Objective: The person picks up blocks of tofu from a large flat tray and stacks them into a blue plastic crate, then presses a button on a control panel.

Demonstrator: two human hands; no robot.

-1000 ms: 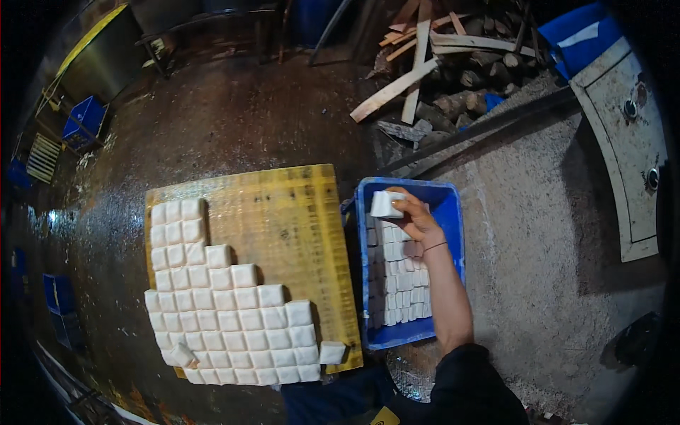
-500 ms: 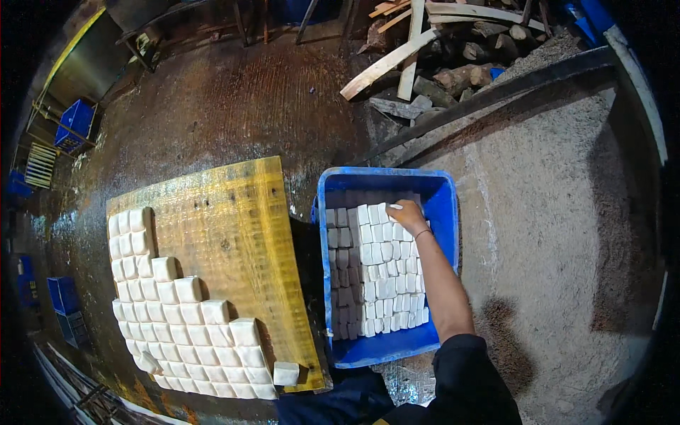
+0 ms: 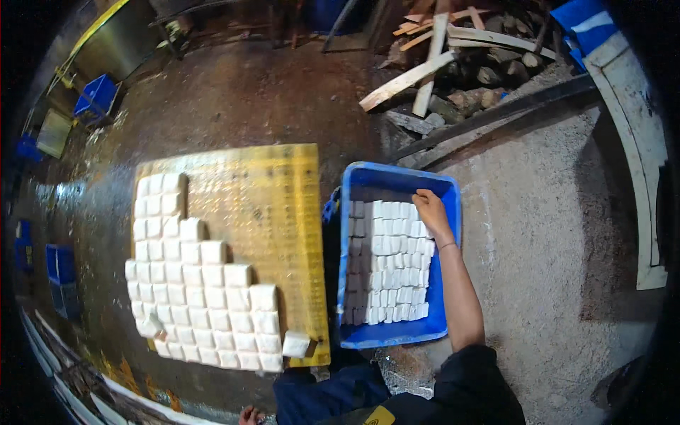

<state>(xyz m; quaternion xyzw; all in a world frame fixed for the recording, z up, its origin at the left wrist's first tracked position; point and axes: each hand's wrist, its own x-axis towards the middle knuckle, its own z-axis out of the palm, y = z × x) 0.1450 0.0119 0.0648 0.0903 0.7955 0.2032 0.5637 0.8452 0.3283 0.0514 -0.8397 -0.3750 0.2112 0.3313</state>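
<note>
My right hand [image 3: 431,211] reaches into a deep blue plastic crate [image 3: 453,185], over the far right part of the stacked white blocks [image 3: 397,244], which look like tofu. Its fingers are bent together, and whatever is between them is hidden. Inside the crate the blocks stand in close rows; those on the left lie in shadow. Left of the crate, a yellowish board [image 3: 301,212] carries soft white square blocks [image 3: 212,297] in stepped rows. One loose block [image 3: 295,345] sits apart near its front edge. At the bottom edge a scrap of skin [image 3: 249,416] seems to be my left hand, mostly cut off.
Split wood and planks [image 3: 407,81] are piled at the far right, behind a dark beam [image 3: 496,117]. Blue crates [image 3: 95,98] stand along the left side. Wet brown floor [image 3: 234,92] lies beyond the board, rough grey concrete [image 3: 524,212] to the right.
My right hand has shifted right along the far row in the crate. The view has moved, so board and crate sit differently in it. Skin now shows at the bottom edge.
</note>
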